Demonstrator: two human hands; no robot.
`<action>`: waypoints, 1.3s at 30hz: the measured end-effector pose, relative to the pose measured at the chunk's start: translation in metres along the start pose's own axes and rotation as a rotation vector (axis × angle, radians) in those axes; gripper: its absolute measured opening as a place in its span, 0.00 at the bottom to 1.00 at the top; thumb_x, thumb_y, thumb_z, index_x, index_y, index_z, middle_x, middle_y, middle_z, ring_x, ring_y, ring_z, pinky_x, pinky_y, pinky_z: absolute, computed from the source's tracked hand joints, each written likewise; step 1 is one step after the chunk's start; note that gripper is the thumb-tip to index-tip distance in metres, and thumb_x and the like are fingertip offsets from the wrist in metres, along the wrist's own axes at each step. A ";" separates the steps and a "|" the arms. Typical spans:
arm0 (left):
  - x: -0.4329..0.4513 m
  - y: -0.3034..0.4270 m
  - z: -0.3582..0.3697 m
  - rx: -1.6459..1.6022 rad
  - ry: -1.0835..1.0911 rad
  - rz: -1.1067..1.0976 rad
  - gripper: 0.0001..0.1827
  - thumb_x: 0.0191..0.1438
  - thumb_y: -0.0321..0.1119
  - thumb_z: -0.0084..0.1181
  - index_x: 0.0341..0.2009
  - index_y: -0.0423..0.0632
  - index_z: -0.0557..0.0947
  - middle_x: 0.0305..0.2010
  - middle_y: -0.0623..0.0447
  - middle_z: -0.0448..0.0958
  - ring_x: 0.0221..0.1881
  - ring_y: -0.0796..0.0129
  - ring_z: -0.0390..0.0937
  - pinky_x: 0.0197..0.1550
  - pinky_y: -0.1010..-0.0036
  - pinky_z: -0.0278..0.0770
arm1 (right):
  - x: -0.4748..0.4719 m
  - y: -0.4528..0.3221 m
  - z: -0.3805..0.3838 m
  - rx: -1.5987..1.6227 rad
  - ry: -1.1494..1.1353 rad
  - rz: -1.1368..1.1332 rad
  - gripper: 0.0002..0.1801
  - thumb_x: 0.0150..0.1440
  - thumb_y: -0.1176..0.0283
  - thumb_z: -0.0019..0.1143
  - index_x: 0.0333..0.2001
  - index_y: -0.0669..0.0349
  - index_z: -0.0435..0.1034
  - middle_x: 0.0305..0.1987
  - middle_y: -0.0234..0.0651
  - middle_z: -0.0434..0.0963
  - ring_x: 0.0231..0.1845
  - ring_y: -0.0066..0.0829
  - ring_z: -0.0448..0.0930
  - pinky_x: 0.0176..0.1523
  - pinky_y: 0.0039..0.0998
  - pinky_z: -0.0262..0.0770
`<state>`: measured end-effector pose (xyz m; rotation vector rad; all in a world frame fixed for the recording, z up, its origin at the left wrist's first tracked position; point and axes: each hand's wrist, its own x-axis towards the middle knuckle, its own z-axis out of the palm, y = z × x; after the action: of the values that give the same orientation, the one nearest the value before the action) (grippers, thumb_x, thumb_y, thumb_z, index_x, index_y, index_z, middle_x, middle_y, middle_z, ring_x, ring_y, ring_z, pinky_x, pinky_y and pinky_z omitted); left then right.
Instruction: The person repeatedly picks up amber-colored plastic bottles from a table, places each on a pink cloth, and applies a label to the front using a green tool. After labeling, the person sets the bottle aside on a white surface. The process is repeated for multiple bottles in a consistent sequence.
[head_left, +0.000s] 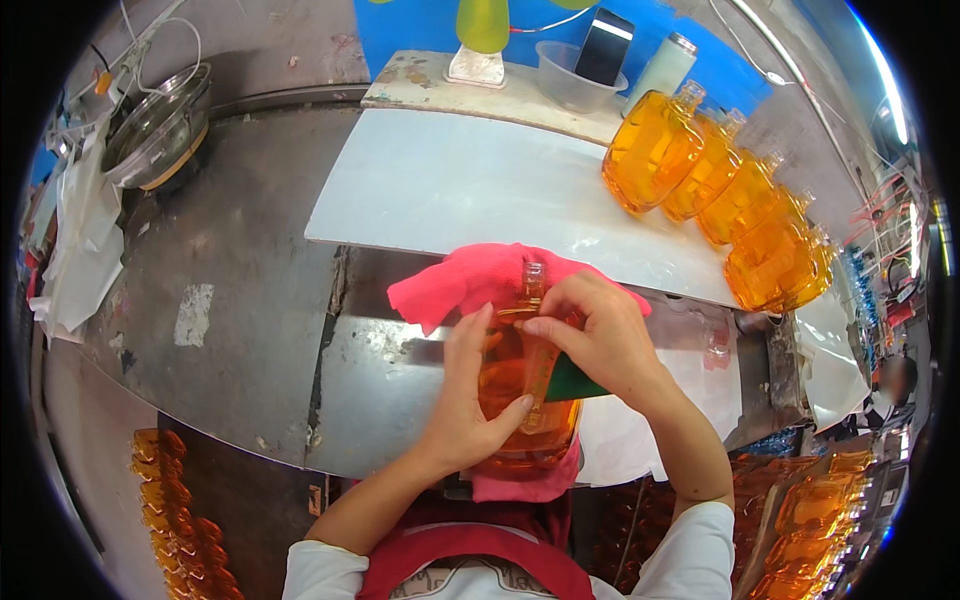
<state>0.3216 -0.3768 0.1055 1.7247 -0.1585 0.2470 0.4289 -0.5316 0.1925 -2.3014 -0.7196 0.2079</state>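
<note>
An amber glass bottle (512, 442) lies in front of me on a pink cloth (480, 277), its clear neck pointing away. My left hand (472, 412) holds the bottle's left side, thumb resting on its face. A strip with gold-coloured marks (536, 382) runs lengthwise along that face; whether it is a film or a label is hard to tell. At the shoulder, my right hand (596, 326) pinches what seems to be the strip's upper end between thumb and fingertips. Below that hand a dark green flat piece (576, 379) sticks out; how it is held is hidden.
Several amber bottles (652, 154) stand on a white board (450, 180) at the back right. Behind it are a green fan (482, 26), a plastic tub (574, 82) and a flask (664, 67). A metal bowl (157, 135) sits far left. More bottles (814, 517) line the lower right.
</note>
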 end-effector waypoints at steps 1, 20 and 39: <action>0.001 0.002 0.000 0.022 0.008 0.024 0.51 0.47 0.34 0.64 0.70 0.46 0.47 0.68 0.39 0.46 0.70 0.50 0.46 0.69 0.57 0.48 | 0.001 0.000 -0.002 -0.043 0.105 0.033 0.13 0.49 0.66 0.66 0.35 0.62 0.74 0.33 0.39 0.75 0.31 0.35 0.76 0.36 0.32 0.72; 0.000 0.030 -0.002 0.443 -0.136 0.019 0.45 0.47 0.41 0.66 0.68 0.55 0.60 0.69 0.20 0.34 0.70 0.27 0.43 0.66 0.54 0.56 | -0.088 0.036 0.040 0.634 0.152 0.331 0.46 0.43 0.74 0.72 0.64 0.63 0.55 0.54 0.37 0.63 0.23 0.09 0.64 0.23 0.11 0.58; 0.001 0.029 -0.015 0.316 -0.218 -0.042 0.36 0.51 0.34 0.60 0.66 0.56 0.66 0.73 0.29 0.37 0.74 0.40 0.41 0.70 0.59 0.47 | -0.093 0.038 0.048 0.609 0.218 0.254 0.47 0.41 0.70 0.74 0.63 0.63 0.55 0.53 0.38 0.65 0.20 0.09 0.60 0.24 0.11 0.59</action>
<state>0.3146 -0.3668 0.1362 2.0666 -0.2534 0.0528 0.3518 -0.5777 0.1266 -1.7832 -0.2052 0.2477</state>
